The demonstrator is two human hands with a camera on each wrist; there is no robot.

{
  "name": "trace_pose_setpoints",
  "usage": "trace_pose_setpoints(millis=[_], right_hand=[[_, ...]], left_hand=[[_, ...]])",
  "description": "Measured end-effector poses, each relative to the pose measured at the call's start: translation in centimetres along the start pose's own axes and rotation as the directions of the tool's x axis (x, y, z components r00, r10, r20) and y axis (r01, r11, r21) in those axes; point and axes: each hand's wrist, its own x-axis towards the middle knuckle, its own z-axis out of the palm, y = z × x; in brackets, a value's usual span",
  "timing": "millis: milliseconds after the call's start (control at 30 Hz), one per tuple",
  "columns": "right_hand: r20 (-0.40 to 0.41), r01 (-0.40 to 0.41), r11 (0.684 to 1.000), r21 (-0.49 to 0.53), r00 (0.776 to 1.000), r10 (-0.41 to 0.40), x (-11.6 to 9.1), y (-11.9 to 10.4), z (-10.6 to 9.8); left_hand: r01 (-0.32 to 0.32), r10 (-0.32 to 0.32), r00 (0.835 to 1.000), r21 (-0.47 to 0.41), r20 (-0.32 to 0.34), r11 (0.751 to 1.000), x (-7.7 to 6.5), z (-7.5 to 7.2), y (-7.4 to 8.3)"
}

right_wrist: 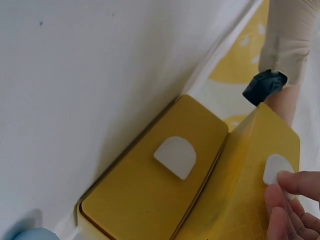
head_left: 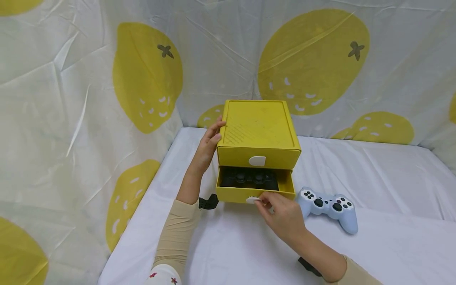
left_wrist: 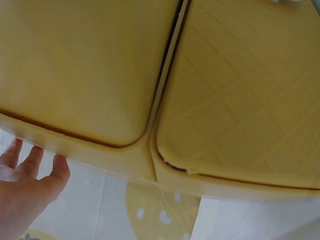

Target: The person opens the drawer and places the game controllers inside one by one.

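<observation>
A yellow two-drawer box (head_left: 261, 122) stands on the white cloth, its upper drawer closed and its lower drawer (head_left: 231, 194) pulled partway out. Inside the lower drawer lies a black game controller (head_left: 249, 181). My right hand (head_left: 285, 215) pinches the white handle (right_wrist: 273, 167) on that drawer's front between thumb and fingers. At the box's left side, my left hand (head_left: 208, 148) rests with its fingers against the wall; the left wrist view shows the fingertips (left_wrist: 60, 162) right at the box's edge. Another white handle (head_left: 257, 160) sits on the upper drawer.
Just right of the box lies a light blue game controller (head_left: 325, 208) on the white cloth (head_left: 392, 237). Behind and to the left hangs a lemon-print curtain (head_left: 221, 55). A black strap (head_left: 208, 202) shows beside my left wrist.
</observation>
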Motion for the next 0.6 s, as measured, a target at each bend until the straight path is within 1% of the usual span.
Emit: trace_pose_setpoints(millis=[267, 367, 600], right_hand=[[0.002, -0.004, 1.0, 0.01, 1.0, 0.004, 0.3, 0.8, 0.3], [0.011, -0.014, 1.0, 0.014, 1.0, 0.014, 0.4, 1.0, 0.5], [0.045, -0.041, 0.999, 0.021, 0.998, 0.04, 0.6, 1.7, 0.8]], left_hand=[[0.006, -0.006, 1.0, 0.001, -0.006, 1.0, 0.1, 0.1, 0.0], [0.011, -0.011, 1.0, 0.002, -0.01, 1.0, 0.1, 0.0, -0.1], [0.0, 0.0, 1.0, 0.001, -0.011, 1.0, 0.1, 0.1, 0.0]])
